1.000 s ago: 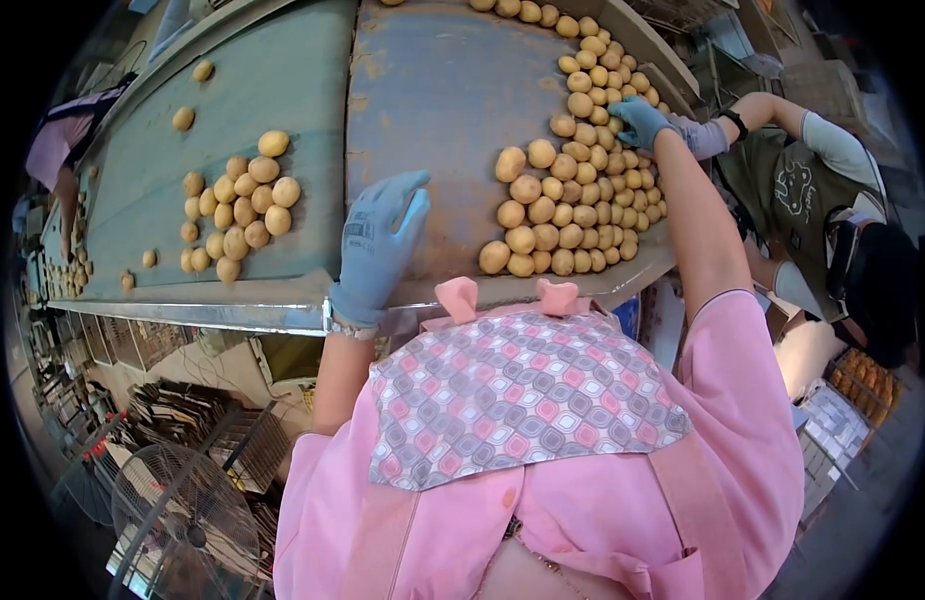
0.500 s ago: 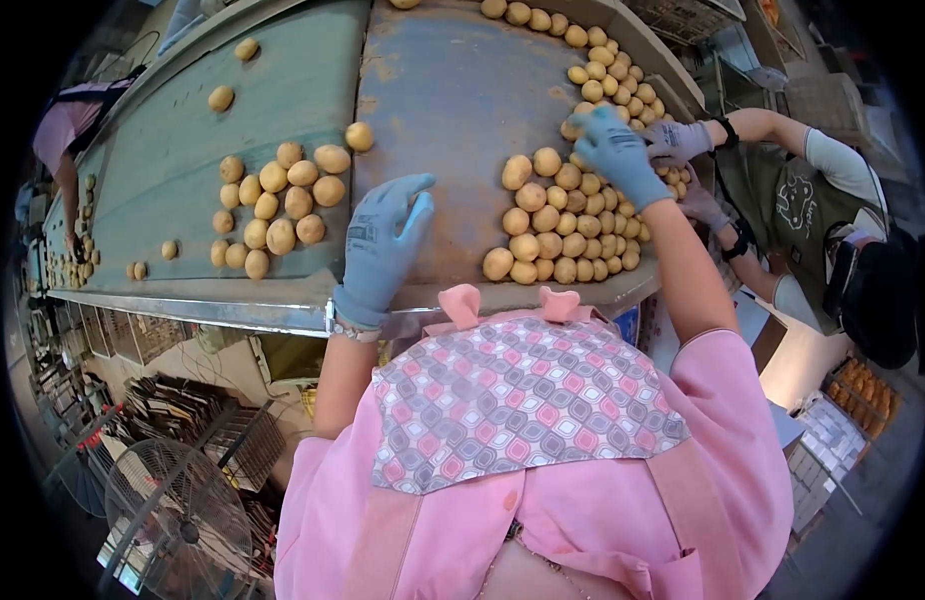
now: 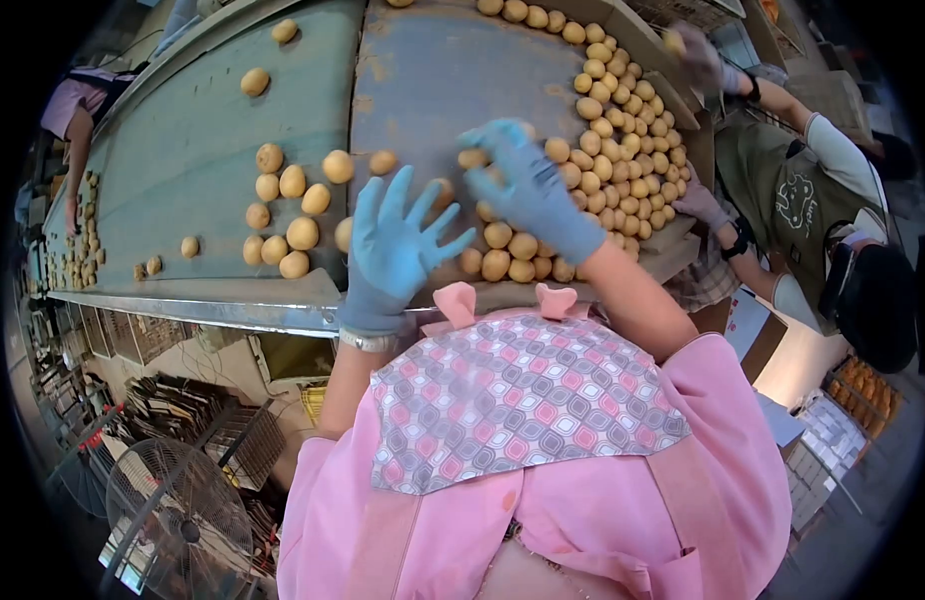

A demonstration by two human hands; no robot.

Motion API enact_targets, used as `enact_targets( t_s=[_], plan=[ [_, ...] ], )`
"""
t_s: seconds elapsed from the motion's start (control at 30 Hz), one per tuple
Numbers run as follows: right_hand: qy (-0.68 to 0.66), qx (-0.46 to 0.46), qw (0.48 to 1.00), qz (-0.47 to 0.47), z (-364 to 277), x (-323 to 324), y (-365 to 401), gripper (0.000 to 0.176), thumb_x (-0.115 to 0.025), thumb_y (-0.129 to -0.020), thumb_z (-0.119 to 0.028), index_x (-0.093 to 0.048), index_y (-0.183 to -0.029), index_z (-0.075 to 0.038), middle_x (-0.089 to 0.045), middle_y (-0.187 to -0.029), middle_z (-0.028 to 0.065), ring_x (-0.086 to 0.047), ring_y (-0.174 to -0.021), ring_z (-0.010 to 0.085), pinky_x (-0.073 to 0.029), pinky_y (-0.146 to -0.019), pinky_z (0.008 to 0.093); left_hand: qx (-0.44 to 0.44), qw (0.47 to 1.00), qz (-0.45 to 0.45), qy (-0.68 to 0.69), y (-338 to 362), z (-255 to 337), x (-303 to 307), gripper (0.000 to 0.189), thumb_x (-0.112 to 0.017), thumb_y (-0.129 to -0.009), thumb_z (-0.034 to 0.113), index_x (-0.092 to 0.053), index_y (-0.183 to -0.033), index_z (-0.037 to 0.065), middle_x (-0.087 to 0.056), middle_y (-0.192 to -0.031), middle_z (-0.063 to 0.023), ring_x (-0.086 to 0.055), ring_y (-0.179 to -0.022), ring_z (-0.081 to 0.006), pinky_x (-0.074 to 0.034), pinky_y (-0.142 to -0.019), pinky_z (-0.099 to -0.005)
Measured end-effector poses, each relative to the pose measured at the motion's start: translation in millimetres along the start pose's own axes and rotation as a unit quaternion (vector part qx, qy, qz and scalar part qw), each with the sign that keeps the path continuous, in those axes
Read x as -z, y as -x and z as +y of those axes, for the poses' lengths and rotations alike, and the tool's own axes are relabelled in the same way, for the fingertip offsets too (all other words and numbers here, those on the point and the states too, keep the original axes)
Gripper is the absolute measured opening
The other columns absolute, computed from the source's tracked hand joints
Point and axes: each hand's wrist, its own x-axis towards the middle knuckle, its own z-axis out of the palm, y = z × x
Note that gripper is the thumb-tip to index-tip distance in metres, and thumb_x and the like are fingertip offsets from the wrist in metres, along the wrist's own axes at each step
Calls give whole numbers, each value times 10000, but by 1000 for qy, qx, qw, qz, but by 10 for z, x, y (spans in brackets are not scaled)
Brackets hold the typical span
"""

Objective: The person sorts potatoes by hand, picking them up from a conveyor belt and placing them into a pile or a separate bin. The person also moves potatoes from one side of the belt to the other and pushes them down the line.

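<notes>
Both of my hands wear blue-grey gloves. My left hand point(image 3: 388, 250) is over the near edge of the belt, fingers spread wide and palm showing, with a tan potato-like round point(image 3: 344, 235) beside it. My right hand point(image 3: 538, 190) reaches across the metal surface point(image 3: 453, 70), its fingers apart and slightly curved. A round point(image 3: 473, 159) lies right at its fingertips, and another point(image 3: 440, 192) sits between the two hands. To its right is a dense pile of the same rounds point(image 3: 618, 165), partly hidden by my hand and forearm.
The green conveyor belt point(image 3: 193, 130) on the left carries scattered rounds point(image 3: 303, 233). Across the right end stands a co-worker in a dark apron point(image 3: 783, 190), one gloved hand point(image 3: 701, 195) beside the pile. Another person point(image 3: 78, 115) works at the far left. A fan point(image 3: 188, 530) stands below.
My right hand has moved left from the pile toward the middle. My left hand has turned and spread its fingers. Rounds on the belt shifted right; the co-worker's other hand lifted away, blurred.
</notes>
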Motion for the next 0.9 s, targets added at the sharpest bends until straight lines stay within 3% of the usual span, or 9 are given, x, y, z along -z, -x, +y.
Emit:
enact_targets(
  t_s=[0.03, 0.07, 0.13, 0.27, 0.33, 0.43, 0.57, 0.7, 0.9],
  plan=[
    [-51, 24, 998, -9, -258, -3, 77, 466, -694, -950, -188, -620, -1391, -58, -644, -1326, 155, -619, -1242, 323, -515, -1041, 457, 31, 996, -70, 45, -15, 20, 143, 690, -422, -1112, 535, -323, -1657, 124, -448, -1622, -206, -470, -1472, -390, -404, -1195, -629],
    [-100, 50, 994, -17, -487, -10, 129, 476, -693, -970, -196, -609, -1417, -57, -636, -1366, 154, -612, -1263, 307, -515, -1053, 445, 23, 994, 62, 84, -64, 22, -337, 656, -482, -1097, 514, -422, -1604, 103, -570, -1511, -185, -537, -1407, -377, -472, -1161, -584],
    [-172, 70, 982, -21, -607, 98, 111, 501, -673, -1031, -208, -563, -1491, -43, -625, -1441, 162, -600, -1308, 256, -518, -1077, 403, -10, 984, 130, 122, 47, 101, -297, 594, -517, -1090, 477, -504, -1544, 94, -634, -1416, -165, -575, -1359, -357, -499, -1148, -541],
    [12, -99, 983, 155, 507, 446, 255, 396, -621, -1045, -110, -605, -1426, -4, -691, -1312, 151, -672, -1171, 251, -538, -1016, 383, -51, 983, 97, 151, 305, 385, -338, 483, -559, -1081, 411, -640, -1413, 70, -719, -1265, -130, -649, -1235, -303, -530, -1114, -483],
    [48, -139, 964, 219, 575, 630, 397, 366, -615, -989, -88, -647, -1344, -8, -713, -1161, 189, -690, -1061, 342, -561, -949, 415, -87, 983, 107, 124, 446, 553, -421, 491, -551, -1080, 417, -665, -1388, 53, -765, -1149, -122, -679, -1181, -297, -536, -1094, -467],
    [148, -145, 978, -5, 699, 568, 451, 385, -624, -993, -118, -648, -1372, -60, -711, -1186, 176, -680, -1113, 353, -555, -971, 426, -130, 983, 87, 98, 590, 681, -416, 528, -532, -1085, 432, -642, -1413, 33, -757, -1196, -145, -674, -1193, -301, -530, -1102, -465],
    [303, -34, 951, 54, 796, 44, 381, 301, -655, -972, -142, -677, -1269, -98, -672, -1262, 154, -660, -1174, 352, -553, -969, 446, -123, 982, 92, 108, 596, 720, -376, 546, -534, -1080, 444, -622, -1441, 43, -751, -1215, -155, -666, -1207, -306, -510, -1126, -478],
    [181, -166, 969, 13, 917, 172, 73, 265, -693, -934, -151, -681, -1192, -95, -660, -1201, 183, -669, -1056, 361, -569, -879, 441, -105, 983, 81, 123, 621, 741, -413, 555, -544, -1075, 453, -617, -1450, 51, -743, -1223, -151, -663, -1210, -303, -504, -1132, -479],
    [183, -96, 978, 17, 787, 310, 107, 293, -669, -973, -190, -654, -1252, -104, -663, -1207, 157, -680, -1013, 352, -579, -821, 418, -154, 980, 52, 112, 800, 793, -311, 549, -542, -1082, 443, -600, -1473, 62, -739, -1234, -146, -665, -1191, -294, -501, -1129, -468]
  ],
)
